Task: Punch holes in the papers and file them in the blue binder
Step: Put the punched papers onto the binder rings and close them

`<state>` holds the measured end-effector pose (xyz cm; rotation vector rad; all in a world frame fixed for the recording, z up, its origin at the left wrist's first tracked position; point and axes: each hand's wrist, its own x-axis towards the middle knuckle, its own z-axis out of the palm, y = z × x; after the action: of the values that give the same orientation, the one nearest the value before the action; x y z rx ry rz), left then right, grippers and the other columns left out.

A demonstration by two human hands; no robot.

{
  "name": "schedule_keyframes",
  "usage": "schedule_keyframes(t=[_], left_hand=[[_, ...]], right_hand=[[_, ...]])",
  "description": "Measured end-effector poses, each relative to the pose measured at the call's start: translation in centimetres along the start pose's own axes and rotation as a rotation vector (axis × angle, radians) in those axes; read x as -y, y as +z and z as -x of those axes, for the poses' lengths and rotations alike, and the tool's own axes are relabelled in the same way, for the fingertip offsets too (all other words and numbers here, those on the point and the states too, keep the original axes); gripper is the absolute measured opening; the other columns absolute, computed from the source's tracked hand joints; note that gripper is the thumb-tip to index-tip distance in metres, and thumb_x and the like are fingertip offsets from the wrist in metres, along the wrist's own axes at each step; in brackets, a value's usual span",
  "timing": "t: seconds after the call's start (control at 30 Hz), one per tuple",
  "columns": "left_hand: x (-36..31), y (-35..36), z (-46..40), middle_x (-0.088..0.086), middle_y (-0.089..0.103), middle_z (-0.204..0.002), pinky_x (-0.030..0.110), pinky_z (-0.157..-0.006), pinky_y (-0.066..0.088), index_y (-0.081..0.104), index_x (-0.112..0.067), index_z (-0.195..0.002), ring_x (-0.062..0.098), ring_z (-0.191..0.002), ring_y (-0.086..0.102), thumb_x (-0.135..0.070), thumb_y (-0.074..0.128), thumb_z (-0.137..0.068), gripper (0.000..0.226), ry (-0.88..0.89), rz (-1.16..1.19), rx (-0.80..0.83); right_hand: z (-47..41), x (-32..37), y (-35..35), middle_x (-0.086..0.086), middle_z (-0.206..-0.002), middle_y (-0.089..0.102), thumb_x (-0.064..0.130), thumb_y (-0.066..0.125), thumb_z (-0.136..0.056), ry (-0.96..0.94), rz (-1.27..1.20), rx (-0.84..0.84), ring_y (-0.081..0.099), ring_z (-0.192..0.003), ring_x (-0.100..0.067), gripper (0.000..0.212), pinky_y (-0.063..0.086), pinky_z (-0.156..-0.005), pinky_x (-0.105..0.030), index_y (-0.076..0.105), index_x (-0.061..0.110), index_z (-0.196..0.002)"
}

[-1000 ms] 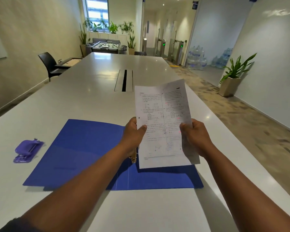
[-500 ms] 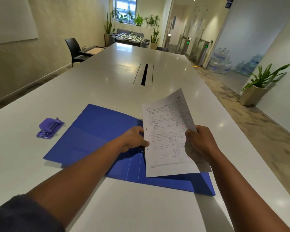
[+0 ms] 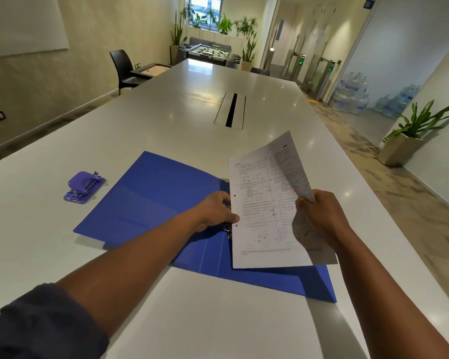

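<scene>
Head view: right hand [image 3: 319,216] grips paper [image 3: 265,203] over binder [image 3: 145,203]

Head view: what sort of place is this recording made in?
Most likely an office meeting room: a long white conference table with a cable slot, access turnstiles in the corridor beyond, and stacked water bottles by the glass wall.

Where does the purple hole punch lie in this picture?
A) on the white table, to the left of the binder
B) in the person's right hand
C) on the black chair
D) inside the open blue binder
A: the purple hole punch lies on the white table, left of the open blue binder and apart from it; neither hand touches it.
</scene>
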<state>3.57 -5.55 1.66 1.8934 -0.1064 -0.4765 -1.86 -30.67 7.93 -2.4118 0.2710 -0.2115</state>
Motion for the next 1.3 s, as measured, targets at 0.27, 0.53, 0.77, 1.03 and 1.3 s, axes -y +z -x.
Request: schedule_keyframes(t=[0.27,0.53,0.77,1.03,1.3], left_hand=[[0.0,0.0,-0.2,0.005,0.071,-0.109,0.035,-0.089,0.060,0.055,-0.017,-0.110,0.021,-0.103,0.070,-0.002,0.075,-0.088,0.033,0.019,0.013,0.023],[0.1,0.0,-0.3,0.003,0.072,-0.105,0.024,-0.073,0.061,0.052,-0.017,-0.112,0.015,-0.094,0.072,-0.002,0.075,-0.088,0.036,0.045,0.037,0.040],[0.6,0.3,-1.0,0.007,0.073,-0.108,0.036,-0.087,0.062,0.053,-0.019,-0.104,0.021,-0.098,0.073,-0.001,0.079,-0.084,0.037,0.023,0.038,0.069],[0.5,-0.1,-1.6,0.009,0.075,-0.101,0.026,-0.068,0.061,0.059,-0.011,-0.106,0.022,-0.089,0.075,-0.003,0.086,-0.077,0.040,0.005,0.062,0.026],[0.1,-0.7,-3.9,-0.010,0.061,-0.071,0.015,-0.064,0.049,0.060,-0.007,-0.113,-0.001,-0.066,0.062,-0.014,0.070,-0.094,0.023,0.114,0.077,-0.186]], right_hand=[[0.0,1.0,-0.9,-0.006,-0.091,0.074,0.019,0.056,-0.095,0.028,-0.011,0.057,0.070,-0.080,-0.032,0.017,0.059,-0.076,-0.050,0.073,0.014,-0.093],[-0.2,1.1,-1.4,0.003,-0.095,0.072,0.018,0.057,-0.097,0.024,-0.047,0.082,0.069,-0.078,-0.025,0.014,0.056,-0.067,-0.038,0.071,0.020,-0.100],[-0.4,1.9,-2.0,0.001,-0.097,0.072,0.017,0.057,-0.098,-0.003,-0.048,0.108,0.071,-0.082,-0.028,0.016,0.059,-0.073,-0.043,0.071,0.020,-0.105],[-0.6,0.6,-1.2,-0.001,-0.091,0.073,0.016,0.058,-0.097,0.063,-0.040,0.102,0.071,-0.078,-0.028,0.013,0.059,-0.071,-0.044,0.069,0.021,-0.092],[-0.8,-0.3,-0.3,0.005,-0.094,0.073,0.010,0.058,-0.095,0.097,-0.115,0.128,0.070,-0.082,-0.024,0.019,0.055,-0.066,-0.037,0.071,0.023,-0.089]])
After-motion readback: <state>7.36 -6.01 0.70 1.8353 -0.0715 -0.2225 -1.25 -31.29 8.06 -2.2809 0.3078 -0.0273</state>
